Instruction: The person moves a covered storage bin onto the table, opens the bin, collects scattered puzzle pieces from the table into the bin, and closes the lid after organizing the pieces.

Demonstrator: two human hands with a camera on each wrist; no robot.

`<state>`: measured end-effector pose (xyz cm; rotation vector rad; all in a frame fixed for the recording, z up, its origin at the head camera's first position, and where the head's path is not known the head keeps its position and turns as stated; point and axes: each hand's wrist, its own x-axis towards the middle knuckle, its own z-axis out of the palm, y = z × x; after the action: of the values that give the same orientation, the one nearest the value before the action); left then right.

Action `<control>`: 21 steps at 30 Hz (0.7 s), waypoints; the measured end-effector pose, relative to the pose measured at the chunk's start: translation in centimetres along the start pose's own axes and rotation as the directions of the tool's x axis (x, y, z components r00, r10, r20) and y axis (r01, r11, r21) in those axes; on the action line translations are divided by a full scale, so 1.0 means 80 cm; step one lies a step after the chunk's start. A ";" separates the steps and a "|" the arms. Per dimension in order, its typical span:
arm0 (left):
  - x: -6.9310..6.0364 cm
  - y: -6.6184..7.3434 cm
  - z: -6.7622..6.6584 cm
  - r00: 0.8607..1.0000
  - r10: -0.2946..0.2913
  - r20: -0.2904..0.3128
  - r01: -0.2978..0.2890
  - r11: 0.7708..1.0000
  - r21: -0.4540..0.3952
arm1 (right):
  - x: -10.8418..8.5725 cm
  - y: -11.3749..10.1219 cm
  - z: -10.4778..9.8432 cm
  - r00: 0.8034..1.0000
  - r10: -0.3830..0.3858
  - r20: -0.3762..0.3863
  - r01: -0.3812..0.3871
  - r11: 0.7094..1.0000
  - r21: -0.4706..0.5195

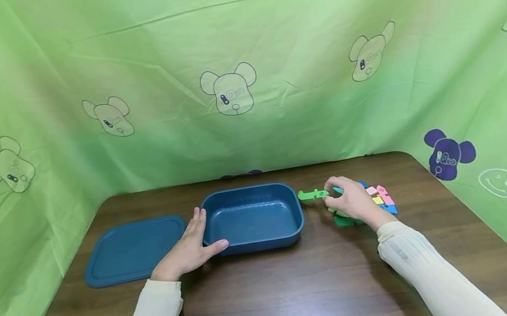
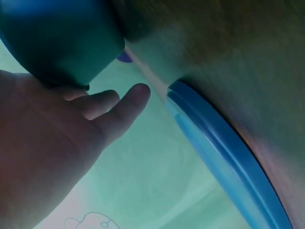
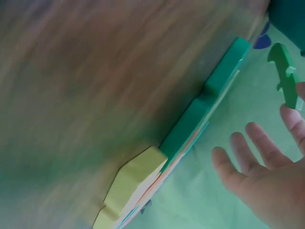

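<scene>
Bare worktop [image 1: 271, 294] at bottom centre of frame. Next, left hand [image 1: 187, 249], left of centre: fingers straight, thumb spread away from them, laid against the left end of the blue box [image 1: 255, 246]; not gripping it as far as I can tell. Box sits mid-frame, opening up, looks like stiff plastic, probably light; smooth walls may slide, so the rim is the better hold. Blue lid [image 1: 136, 251] lies flat at left, apart from the box, likely thin and a bit flexible; take it by the edge. Right hand [image 1: 352, 199], right of centre: thumb and a finger pinch the right end of the green piece [image 1: 313, 194]; its other fingers hang loose and apart in the right wrist view. Piece is just right of the box rim, appears off the worktop. Judging by looks: light, firm, flat, notched, low breakage risk; end pinch is workable but could let it pivot, mid-body is steadier. Coloured pieces [image 1: 385, 195] heaped just past that hand, partly hidden. Green curtain [image 1: 237, 32] behind everything.
</scene>
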<state>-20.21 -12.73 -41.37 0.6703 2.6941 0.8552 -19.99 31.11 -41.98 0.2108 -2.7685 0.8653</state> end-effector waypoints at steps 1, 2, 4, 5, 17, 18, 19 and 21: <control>0.000 0.000 0.000 1.000 0.004 -0.001 -0.004 1.000 -0.002 | 0.000 -0.001 0.000 1.000 -0.004 -0.003 0.004 1.000 0.022; 0.000 -0.001 0.000 1.000 0.002 -0.001 -0.002 1.000 -0.005 | 0.001 -0.003 0.000 1.000 -0.007 -0.008 0.007 0.999 0.046; 0.000 -0.001 0.001 1.000 -0.002 -0.004 0.002 1.000 -0.009 | 0.002 -0.006 0.000 1.000 -0.010 -0.017 0.012 0.996 0.089; 0.000 -0.001 0.001 1.000 -0.003 -0.004 0.003 1.000 -0.008 | 0.002 -0.007 0.000 1.000 -0.011 -0.022 0.013 0.994 0.106; 0.002 -0.001 0.004 1.000 -0.006 -0.002 0.006 1.000 -0.021 | 0.007 -0.019 0.000 0.993 0.056 -0.109 -0.016 0.941 0.338; 0.002 -0.001 0.004 1.000 -0.005 -0.002 0.005 1.000 -0.024 | 0.009 -0.020 0.000 0.992 0.051 -0.114 -0.007 0.935 0.355; 0.002 -0.001 0.003 1.000 -0.006 -0.003 0.006 1.000 -0.026 | 0.010 -0.022 0.001 0.992 0.045 -0.116 0.001 0.927 0.374; 0.002 -0.002 0.003 1.000 -0.007 -0.003 0.007 1.000 -0.026 | 0.007 -0.037 -0.004 0.993 0.021 -0.117 0.027 0.918 0.396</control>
<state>-20.35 -12.62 -41.63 0.6537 2.6815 0.8891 -19.90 28.89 -39.97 0.2228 -2.4543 1.3876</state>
